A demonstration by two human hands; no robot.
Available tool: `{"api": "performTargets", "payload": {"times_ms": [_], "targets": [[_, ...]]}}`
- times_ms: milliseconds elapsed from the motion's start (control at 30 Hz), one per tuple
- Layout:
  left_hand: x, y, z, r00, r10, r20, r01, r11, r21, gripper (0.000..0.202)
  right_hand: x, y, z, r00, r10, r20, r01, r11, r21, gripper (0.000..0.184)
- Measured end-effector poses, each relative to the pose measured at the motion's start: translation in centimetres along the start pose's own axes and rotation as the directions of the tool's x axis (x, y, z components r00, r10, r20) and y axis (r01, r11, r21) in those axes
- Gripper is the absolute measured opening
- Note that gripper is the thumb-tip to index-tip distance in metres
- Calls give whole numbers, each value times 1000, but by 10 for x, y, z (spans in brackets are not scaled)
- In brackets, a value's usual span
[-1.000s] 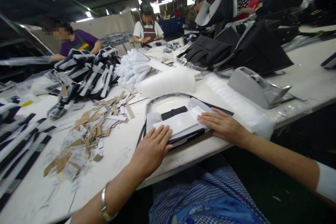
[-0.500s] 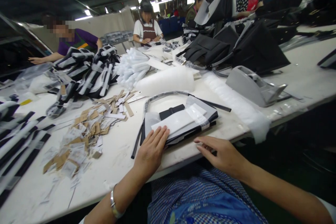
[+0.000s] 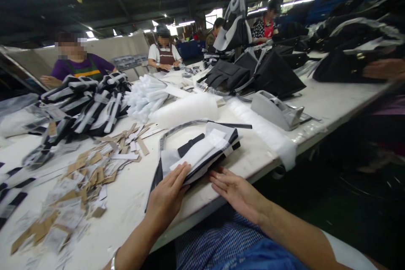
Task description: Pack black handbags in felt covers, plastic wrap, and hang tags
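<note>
Right hand (image 3: pixel 236 192): off the wrapped bag's (image 3: pixel 202 152) top, now at its near edge
Far right: another person's hand (image 3: pixel 384 69) now shows

The bag (image 3: pixel 190 145) looks like matt black leather or a close imitation, with a soft white foam sheet (image 3: pixel 193 158) over it and a strip of glossy clear tape (image 3: pixel 217 138). Thin, shiny plastic film wraps its handle (image 3: pixel 177 127). The counter (image 3: pixel 126 202) is smooth, pale and faintly scuffed. Brown tags (image 3: pixel 100 175) look like dull card, some in glossy clear plastic. The tape dispenser (image 3: pixel 268 109) seems smooth grey plastic; the bracelet (image 3: pixel 114 260), polished metal; the checked garment (image 3: pixel 218 236), matt woven cloth.
</note>
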State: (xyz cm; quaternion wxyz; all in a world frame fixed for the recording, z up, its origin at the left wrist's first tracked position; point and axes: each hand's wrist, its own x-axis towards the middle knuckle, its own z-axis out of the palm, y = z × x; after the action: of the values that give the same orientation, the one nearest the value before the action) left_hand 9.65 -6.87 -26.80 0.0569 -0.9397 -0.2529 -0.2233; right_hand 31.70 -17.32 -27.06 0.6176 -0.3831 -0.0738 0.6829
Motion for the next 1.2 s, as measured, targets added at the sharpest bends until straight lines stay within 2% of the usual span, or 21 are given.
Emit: {"api": "performTargets", "payload": {"times_ms": [67, 133, 233, 300, 400, 500, 567, 633, 700, 833, 900, 933, 967, 1000, 1033, 1067, 1100, 1133, 1167, 1200], "targets": [[-2, -3, -5, 1000, -21, -5, 21, 1000, -20, 53, 3, 0, 7, 1000, 13, 11, -12, 1000, -27, 43], [-4, -4, -7, 1000, -26, -7, 26, 999, -22, 55, 3, -2, 18, 999, 0, 42, 5, 991, -131, 37], [-7, -1, 0, 998, -31, -61, 34, 998, 47, 57, 2, -4, 33, 991, -37, 132, 65, 976, -209, 34], [-9, 3, 7, 994, -21, -112, 35, 992, 123, 58, 3, -2, 40, 990, -27, 142, 50, 986, -159, 34], [-11, 11, 16, 992, -4, -127, 31, 978, 208, 59, 5, 1, 44, 996, -13, 87, 20, 997, -75, 31], [-14, 16, 14, 995, -12, -100, 35, 973, 230, 60, 7, 2, 44, 996, -13, 84, 14, 1000, -19, 26], [-15, 17, 10, 995, -26, -94, 47, 972, 229, 72, 8, 1, 45, 995, -13, 95, 11, 1000, 14, 23], [-15, 18, 8, 992, -58, -112, 83, 969, 234, 79, 8, 0, 48, 992, -19, 122, 16, 1000, 25, 25], [-13, 17, 9, 982, -98, -162, 135, 961, 242, 75, 7, -2, 52, 986, -31, 166, 29, 1000, 11, 31], [-6, 15, 16, 950, -186, -249, 244, 943, 226, 70, 8, -4, 54, 970, -59, 234, 78, 994, -71, 42], [-5, 13, 20, 941, -225, -254, 279, 939, 203, 69, 12, -11, 45, 961, -49, 272, 120, 961, -250, 44], [-5, 11, 21, 939, -239, -247, 289, 938, 191, 68, 16, -18, 38, 953, -54, 298, 176, 899, -401, 42], [-6, 9, 23, 938, -251, -240, 297, 938, 180, 68, 20, -28, 28, 937, -79, 339, 271, 776, -570, 39], [-7, 8, 24, 937, -263, -232, 305, 937, 171, 68, 25, -41, 16, 911, -115, 397, 386, 578, -719, 34], [-9, 6, 26, 936, -271, -224, 310, 937, 162, 68, 30, -57, 2, 865, -173, 471, 502, 308, -808, 29], [-10, 5, 27, 937, -277, -214, 313, 937, 155, 68, 36, -76, -14, 794, -215, 568, 584, 13, -812, 26], [-11, 5, 29, 938, -276, -208, 309, 939, 148, 68, 42, -97, -30, 732, -245, 636, 594, -230, -771, 26], [-12, 5, 30, 940, -270, -207, 302, 942, 143, 67, 48, -119, -46, 695, -277, 664, 533, -421, -734, 29], [-13, 6, 31, 942, -262, -211, 294, 945, 140, 67, 54, -140, -62, 666, -312, 678, 437, -573, -693, 32], [-13, 6, 32, 944, -252, -214, 285, 948, 139, 67, 60, -160, -78, 663, -335, 670, 316, -686, -656, 36]]}}
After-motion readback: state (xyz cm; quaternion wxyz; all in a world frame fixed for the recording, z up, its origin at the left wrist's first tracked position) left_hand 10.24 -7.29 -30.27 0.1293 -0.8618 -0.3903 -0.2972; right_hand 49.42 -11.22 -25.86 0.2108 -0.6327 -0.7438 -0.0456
